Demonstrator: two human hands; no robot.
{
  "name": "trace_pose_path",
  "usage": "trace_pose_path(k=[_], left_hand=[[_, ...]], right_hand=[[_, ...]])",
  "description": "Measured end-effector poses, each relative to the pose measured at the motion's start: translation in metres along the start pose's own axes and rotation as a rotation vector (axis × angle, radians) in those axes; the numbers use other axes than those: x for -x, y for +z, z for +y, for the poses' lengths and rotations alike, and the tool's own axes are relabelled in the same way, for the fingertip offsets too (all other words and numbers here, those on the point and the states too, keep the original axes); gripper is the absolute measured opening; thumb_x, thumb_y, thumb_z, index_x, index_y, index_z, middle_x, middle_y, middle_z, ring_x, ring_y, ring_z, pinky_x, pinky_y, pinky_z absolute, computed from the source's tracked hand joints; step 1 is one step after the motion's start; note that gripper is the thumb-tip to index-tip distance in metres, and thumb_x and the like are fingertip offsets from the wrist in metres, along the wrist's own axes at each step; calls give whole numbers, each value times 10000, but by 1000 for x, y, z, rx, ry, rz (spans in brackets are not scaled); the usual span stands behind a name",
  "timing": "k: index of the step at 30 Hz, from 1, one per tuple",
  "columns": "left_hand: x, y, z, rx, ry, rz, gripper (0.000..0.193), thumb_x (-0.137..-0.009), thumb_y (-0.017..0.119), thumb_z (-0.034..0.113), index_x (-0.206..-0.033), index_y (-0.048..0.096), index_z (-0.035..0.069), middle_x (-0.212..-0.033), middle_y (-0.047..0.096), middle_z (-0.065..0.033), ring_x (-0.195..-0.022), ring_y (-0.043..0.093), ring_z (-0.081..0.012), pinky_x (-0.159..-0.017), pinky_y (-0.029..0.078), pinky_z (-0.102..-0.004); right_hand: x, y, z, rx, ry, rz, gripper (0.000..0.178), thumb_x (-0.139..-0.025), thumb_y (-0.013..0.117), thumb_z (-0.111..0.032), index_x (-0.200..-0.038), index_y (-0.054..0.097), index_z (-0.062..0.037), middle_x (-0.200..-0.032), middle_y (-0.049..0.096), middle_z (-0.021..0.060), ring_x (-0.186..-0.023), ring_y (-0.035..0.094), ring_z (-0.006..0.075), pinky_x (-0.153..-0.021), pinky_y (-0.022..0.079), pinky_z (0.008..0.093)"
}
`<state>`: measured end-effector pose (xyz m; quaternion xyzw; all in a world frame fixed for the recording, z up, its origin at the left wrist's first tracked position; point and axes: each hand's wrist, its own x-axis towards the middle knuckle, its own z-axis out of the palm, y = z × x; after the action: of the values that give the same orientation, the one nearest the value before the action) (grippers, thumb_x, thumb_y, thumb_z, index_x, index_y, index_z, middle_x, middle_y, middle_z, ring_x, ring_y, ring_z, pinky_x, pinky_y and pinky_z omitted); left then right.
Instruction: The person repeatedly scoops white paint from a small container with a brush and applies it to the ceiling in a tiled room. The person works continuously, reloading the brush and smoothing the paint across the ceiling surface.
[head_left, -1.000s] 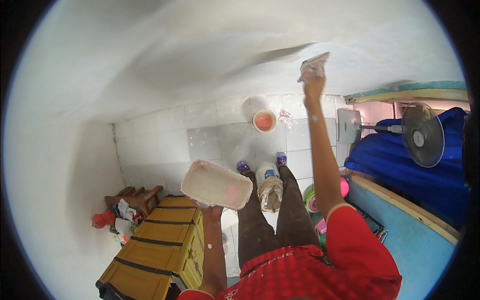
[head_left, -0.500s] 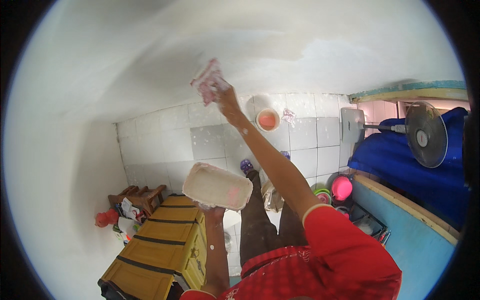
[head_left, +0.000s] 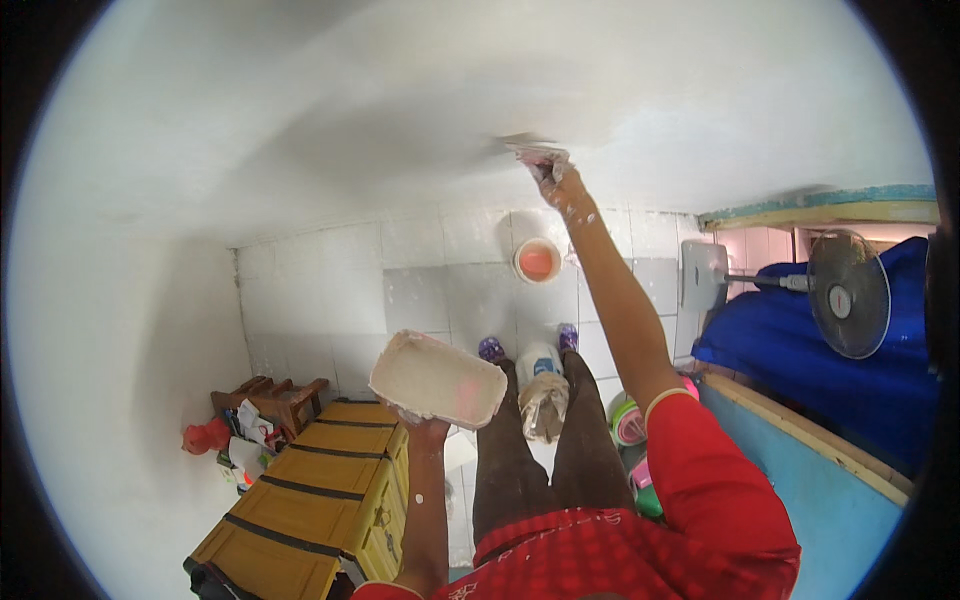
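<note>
Shirt cloth point(head_left: 690, 490) in red is seen nearest, along the lower edge, and dark trousers point(head_left: 510, 470) are shown below it. An oblong tray point(head_left: 437, 380), off-white inside with a pinkish patch toward its right end, is held out in front of the body by the left hand point(head_left: 425, 427); its near edge is gripped from below, and most of the fingers are hidden under it. At the left, a yellow cabinet point(head_left: 325, 470) crossed by dark bands is partly covered by the left forearm. A pale bag point(head_left: 544, 405) is placed between the legs, near two purple shoes point(head_left: 490, 349). Beyond the cabinet, a brown wooden stool point(head_left: 290, 400) is set by the side wall. On the tiled floor point(head_left: 420, 300), a white bucket point(head_left: 521, 272) with pinkish contents is placed close to the far wall point(head_left: 700, 90). At the right, a standing fan point(head_left: 848, 290) is seen before blue fabric point(head_left: 760, 335). Farthest out, a pink-stained piece point(head_left: 541, 155) is pinched between the fingers of the right hand point(head_left: 560, 180) and held at the white far wall; its outer edge is blurred, and its kind cannot be told
</note>
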<state>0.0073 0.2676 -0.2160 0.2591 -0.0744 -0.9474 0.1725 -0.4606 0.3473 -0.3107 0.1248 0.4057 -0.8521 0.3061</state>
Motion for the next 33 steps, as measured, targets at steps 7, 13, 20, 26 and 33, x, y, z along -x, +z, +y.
trace_pose_path(k=[7,13,20,26,33], left_hand=[[2,1,-1,5,10,1,767,-890,414,676,-1410,347,118,-1401,408,-123,-1291,389,-252,-1108,307,-444],[5,-3,-1,13,-3,12,776,-884,413,685,-1410,347,118,-1401,407,-125,-1290,389,-252,-1108,306,-446],[16,-8,4,-10,-1,27,787,-878,412,696,-1410,346,119,-1400,406,-127,-1288,389,-252,-1108,304,-449],[17,-2,9,-23,22,27,797,-873,412,705,-1409,345,120,-1399,404,-129,-1286,389,-252,-1108,303,-452],[-3,7,7,-27,153,63,808,-867,411,715,-1409,344,120,-1398,403,-131,-1284,389,-252,-1108,302,-455]], right_hand=[[73,42,-122,1229,-883,-164,238,-931,498,30,-1165,522,68,-1146,596,139,-1040,580,160,-921,505,243],[136,-30,-95,370,-592,333,489,-977,491,-424,-1282,486,-42,-965,645,96,-983,614,206,-839,514,346],[-29,38,27,1056,-598,863,579,-969,441,-219,-1456,172,-57,-1165,542,206,-899,600,330,-807,499,411],[21,173,144,946,-450,366,564,-979,439,-204,-1487,238,-64,-1349,489,238,-1113,566,400,-981,438,454],[179,141,60,581,-249,-297,311,-908,581,-178,-1146,579,23,-1187,532,105,-1109,515,226,-831,480,301]])
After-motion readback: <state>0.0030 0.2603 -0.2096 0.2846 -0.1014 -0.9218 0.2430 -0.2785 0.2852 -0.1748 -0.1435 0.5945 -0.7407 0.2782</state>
